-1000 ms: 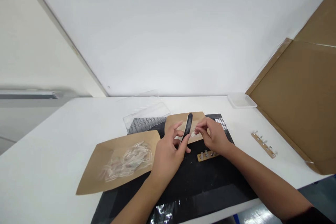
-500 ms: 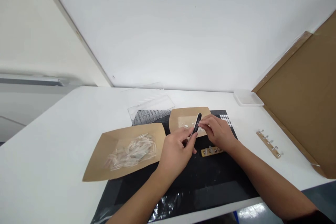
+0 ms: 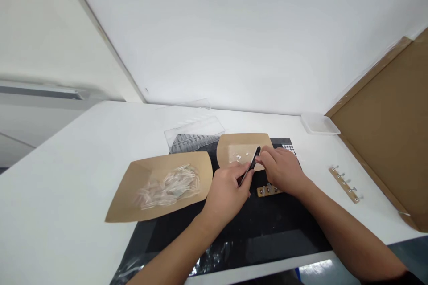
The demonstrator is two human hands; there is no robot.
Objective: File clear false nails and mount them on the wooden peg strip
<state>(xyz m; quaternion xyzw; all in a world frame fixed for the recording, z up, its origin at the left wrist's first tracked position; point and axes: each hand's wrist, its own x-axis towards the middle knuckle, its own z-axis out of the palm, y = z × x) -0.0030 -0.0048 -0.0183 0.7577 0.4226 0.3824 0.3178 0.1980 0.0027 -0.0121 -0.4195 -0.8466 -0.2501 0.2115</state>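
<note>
A slim black strip [image 3: 254,159] with a rounded end and a pale edge is held tilted upward above the dark mat. My left hand [image 3: 228,187] grips its lower part between thumb and fingers. At the strip's upper right side, my right hand [image 3: 282,167] has its fingertips pinched together against it; anything small between them is hidden. Behind the hands lies a brown paper tray [image 3: 225,142] with small white pieces [image 3: 238,156] in it. Below my right hand, a wooden strip with metal hooks [image 3: 267,190] rests on the mat, its right end covered.
Clear plastic pieces [image 3: 180,185] fill a larger brown tray [image 3: 125,200] at left. A second hook strip [image 3: 344,183] lies on the white table at right. A clear plastic container [image 3: 319,124] stands by a cardboard panel [image 3: 384,129]. White dots [image 3: 290,148] show on a sheet.
The black strip has tipped further to the right, and my right fingertips have shifted slightly right along with it. The whole view has moved a little.
</note>
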